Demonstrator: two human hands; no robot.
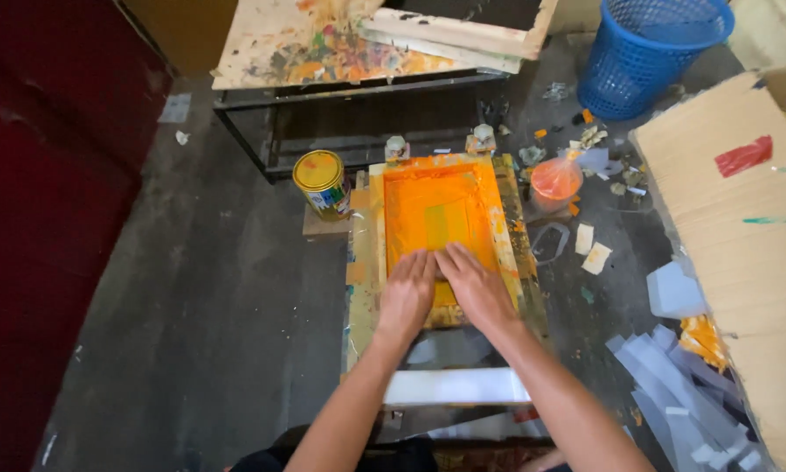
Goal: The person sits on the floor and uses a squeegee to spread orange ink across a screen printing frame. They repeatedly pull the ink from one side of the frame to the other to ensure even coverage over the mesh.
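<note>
Both forearms reach forward from the bottom edge; left hand (408, 293) and right hand (476, 287) lie side by side, fingers together and flat, palms down on the near end of the orange screen (441, 214), holding nothing. Screen frame's long axis runs straight away from the body, so its inked bulk lies ahead of the fingertips. Paint can (321, 182) stands left of it, well apart from the hands; blue basket (650, 52) far right.

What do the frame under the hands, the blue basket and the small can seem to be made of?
Frame: seemingly wood, pale, paint-stained, square-edged rails. Blue basket: probably plastic, given its uniform glossy lattice wall. Can: likely metal, with a shiny rim and a yellow-smeared lid. Both hands press flat.
</note>
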